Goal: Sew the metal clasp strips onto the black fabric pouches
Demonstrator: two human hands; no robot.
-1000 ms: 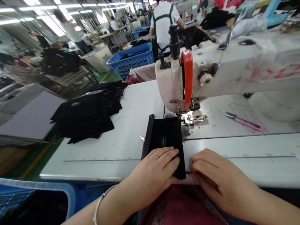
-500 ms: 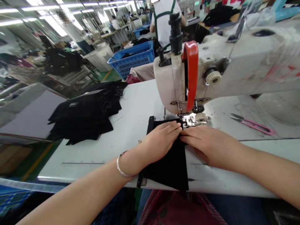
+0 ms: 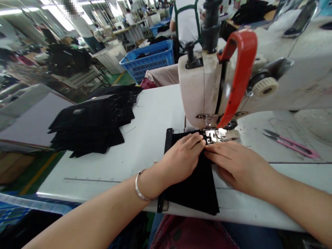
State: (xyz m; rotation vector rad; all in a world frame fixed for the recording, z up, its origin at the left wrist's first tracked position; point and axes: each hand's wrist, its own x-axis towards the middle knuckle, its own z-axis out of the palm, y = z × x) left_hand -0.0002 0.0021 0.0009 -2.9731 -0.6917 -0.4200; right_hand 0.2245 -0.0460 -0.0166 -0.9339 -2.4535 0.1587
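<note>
Head view, sewing station. Black fabric piece lies flat on the bench, far edge tucked at the presser foot of the sewing machine, near edge hanging just over the bench front. A thicker dark band runs down its left side. Left hand: flat, palm down on the fabric, fingers extended and close together, tips just short of the foot; nothing pinched. Ring on one finger, bracelet at the wrist. Right hand: also flat and palm down, fingers together, index tip touching the piece's right edge near the foot and meeting the left fingertips. Whether the needle is down cannot be told; the red guard hides it. Judgement on technique: the piece looks to be guided into the foot, so the fingertips should stay to the side of the needle line, never in front of it; light, even downward pressure from both hands, letting the feed draw the cloth rather than pushing; right edge held parallel to the foot so the seam does not wander; overhanging end supported against drag. Elsewhere: stack of black pieces at bench left, well apart; pink snips to the right of the machine; blue crate and another person behind.
</note>
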